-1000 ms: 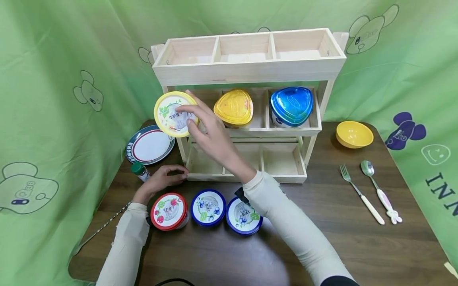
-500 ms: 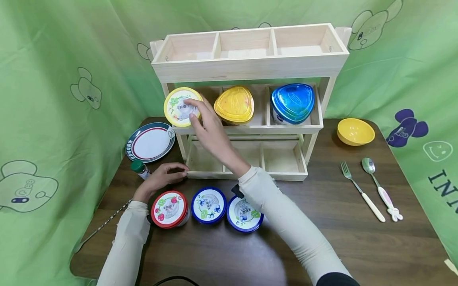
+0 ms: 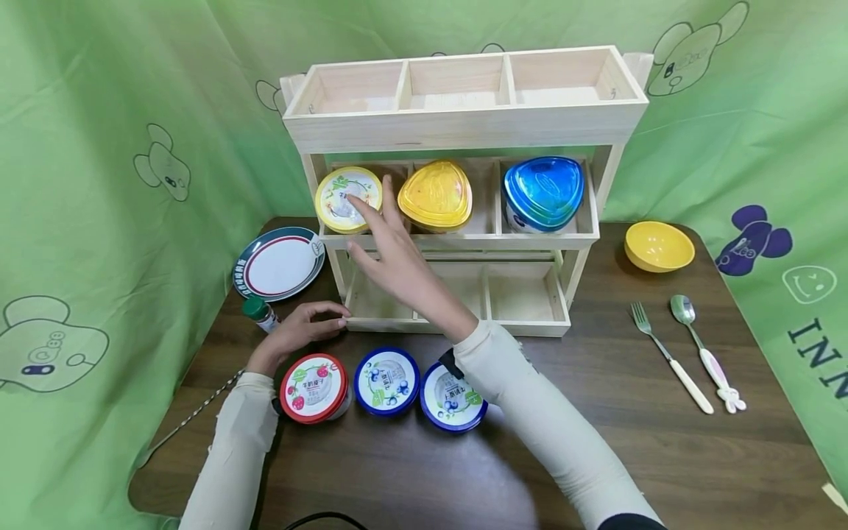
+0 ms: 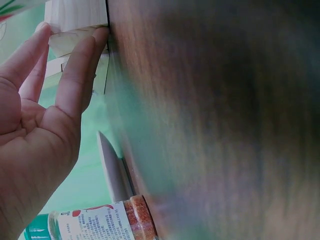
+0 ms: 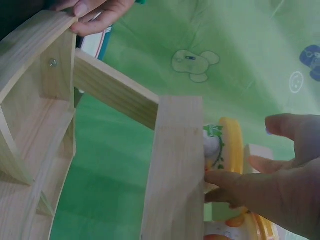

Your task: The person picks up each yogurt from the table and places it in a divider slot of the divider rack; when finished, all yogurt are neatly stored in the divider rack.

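A jar with a round yellow lid (image 3: pixel 333 207) stands in the left compartment of the middle tier of a wooden rack (image 3: pixel 464 132). Just over and beside that lid, my right hand (image 3: pixel 407 261) has its fingers spread, with thumb and forefinger apart. In the right wrist view the fingers are beside the yellow lid (image 5: pixel 231 145). My left hand (image 3: pixel 298 333) holds the rack's lower left front corner, thumb and fingers on two faces of the wood. A yellow triangular-lidded tub (image 3: pixel 435 195) and a blue-lidded tub (image 3: pixel 545 191) occupy the other middle compartments.
A red-lidded jar (image 3: pixel 313 389) and two blue-lidded jars (image 3: pixel 387 381) stand in front of the rack. At left are a plate (image 3: pixel 278 263) and a green-capped seasoning bottle (image 3: pixel 260 312). A yellow bowl (image 3: pixel 659 246), fork (image 3: pixel 669 357) and spoon (image 3: pixel 709 361) are at right.
My right hand has moved the yellow-lidded jar rightward into the left middle compartment and let go, its fingers spreading apart. The left hand stays at the rack corner.
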{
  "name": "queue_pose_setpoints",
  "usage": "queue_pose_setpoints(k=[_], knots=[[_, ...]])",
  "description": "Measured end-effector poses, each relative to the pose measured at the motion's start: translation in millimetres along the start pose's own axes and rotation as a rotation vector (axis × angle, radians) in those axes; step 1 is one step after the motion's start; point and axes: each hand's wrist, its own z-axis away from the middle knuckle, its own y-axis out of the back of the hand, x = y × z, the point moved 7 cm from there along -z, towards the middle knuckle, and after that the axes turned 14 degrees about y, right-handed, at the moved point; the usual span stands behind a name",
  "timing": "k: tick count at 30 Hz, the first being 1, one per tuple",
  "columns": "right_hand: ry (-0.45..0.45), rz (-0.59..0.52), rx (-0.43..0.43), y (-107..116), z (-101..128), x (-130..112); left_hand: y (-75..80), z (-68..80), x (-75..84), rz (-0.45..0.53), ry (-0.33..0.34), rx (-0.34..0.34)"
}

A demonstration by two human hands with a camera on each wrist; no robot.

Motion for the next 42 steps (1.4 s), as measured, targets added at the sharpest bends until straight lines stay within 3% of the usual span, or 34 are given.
queue_pose_setpoints(k=[2, 4, 6, 11, 13, 16, 21, 25, 30, 42], knots=[[0.014, 0.003, -0.03, 1.8, 6.7, -3.6, -6.8, 14.6, 20.7, -0.02, 0.028, 0.026], [0.022, 0.015, -0.071, 3.9, 14.3, -7.0, -9.8, 20.1, 28.2, -0.042, 0.057, 0.048], [0.02, 0.029, -0.115, 7.4, 23.1, -11.0, -9.8, 20.3, 27.9, -0.032, 0.052, 0.044], [0.034, 0.024, -0.184, 22.9, 44.5, -21.6, -3.8, 10.3, 12.9, 0.01, -0.037, -0.017], [0.082, 0.018, -0.182, 32.1, 51.5, -25.9, -0.7, 4.8, 5.7, 0.014, -0.059, -0.029], [0.184, 0.018, -0.149, 49.4, 61.7, -31.1, -2.2, 7.5, 8.7, 0.002, -0.032, -0.008], [0.265, 0.056, -0.08, 83.2, 82.3, -28.6, -9.7, 19.9, 24.1, -0.012, 0.071, 0.05], [0.229, 0.083, -0.049, 108.4, 101.1, -18.7, -11.3, 20.4, 25.9, -0.012, 0.11, 0.056], [0.168, 0.101, -0.048, 129.0, 123.6, -1.5, -10.5, 19.0, 26.8, -0.011, 0.111, 0.055], [0.015, 0.151, -0.039, 134.5, 178.1, 48.1, -8.1, 16.8, 27.2, -0.041, 0.031, 0.026]])
